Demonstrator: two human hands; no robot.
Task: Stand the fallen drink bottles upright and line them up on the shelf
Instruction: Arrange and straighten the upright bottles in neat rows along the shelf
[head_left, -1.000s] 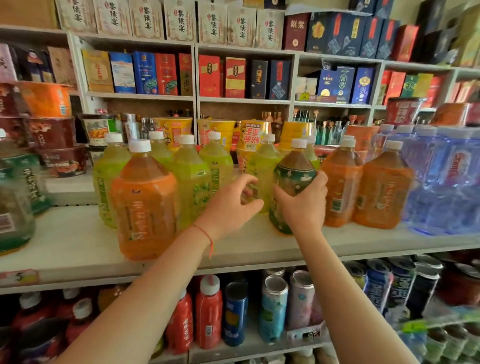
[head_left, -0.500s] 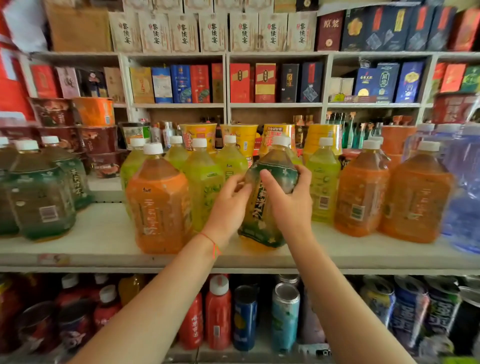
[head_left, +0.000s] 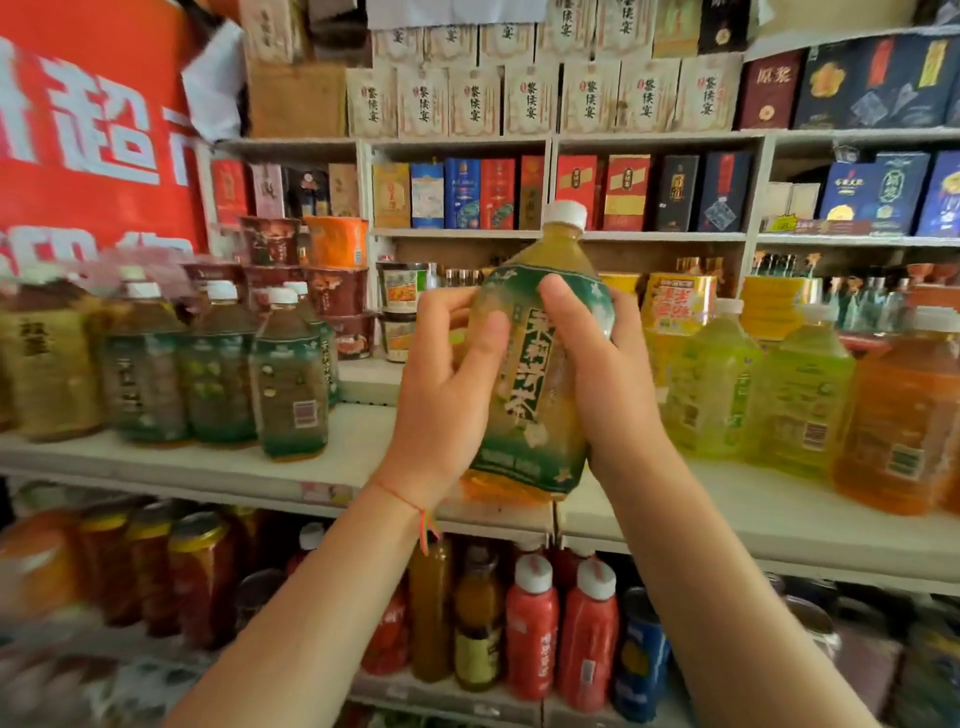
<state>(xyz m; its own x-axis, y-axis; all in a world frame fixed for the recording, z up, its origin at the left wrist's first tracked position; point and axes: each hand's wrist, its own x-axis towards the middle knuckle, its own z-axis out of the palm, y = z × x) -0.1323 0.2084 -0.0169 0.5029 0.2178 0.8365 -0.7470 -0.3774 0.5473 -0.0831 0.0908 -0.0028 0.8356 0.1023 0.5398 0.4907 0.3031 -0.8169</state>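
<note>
Fingers of left hand (head_left: 441, 395) and right hand (head_left: 608, 384) curl round the tilted green-label bottle (head_left: 535, 374) between them.

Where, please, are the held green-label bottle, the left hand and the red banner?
green-label bottle (head_left: 535, 384): head view, on its label.
left hand (head_left: 441, 400): head view, on its back.
red banner (head_left: 88, 130): head view, on its red face.
</note>
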